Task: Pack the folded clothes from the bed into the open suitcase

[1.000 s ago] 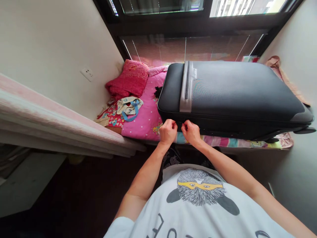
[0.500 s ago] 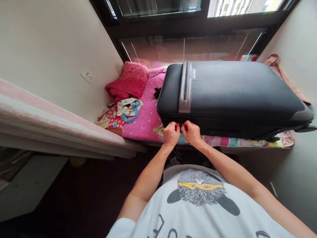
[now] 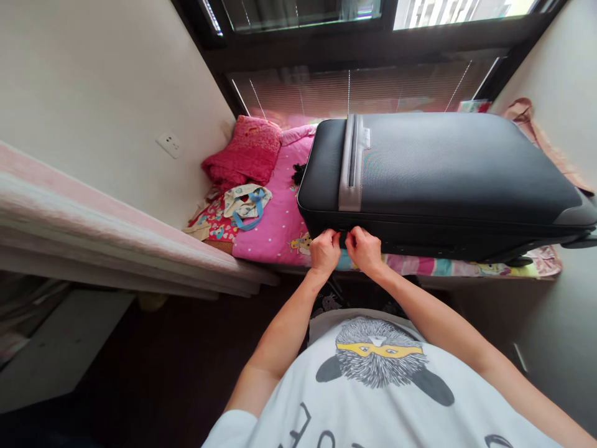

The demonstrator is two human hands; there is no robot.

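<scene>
A large black suitcase (image 3: 448, 174) lies flat on a pink dotted mattress (image 3: 280, 218) under the window. A grey handle strip (image 3: 351, 165) runs across its top near the left end. My left hand (image 3: 324, 251) and my right hand (image 3: 365, 249) are side by side at the suitcase's near side wall, just below the strip. Both have their fingers curled in a pinch against the wall. What they pinch is small and hidden by the fingers.
A red folded blanket (image 3: 245, 152) and a small cloth bag with blue straps (image 3: 246, 202) lie on the mattress left of the suitcase. A white wall with a socket (image 3: 168, 144) stands at left. A pink ledge (image 3: 116, 230) juts in from the left.
My hands have drawn closer together at the suitcase's side wall. The view has shifted slightly; the suitcase has not moved.
</scene>
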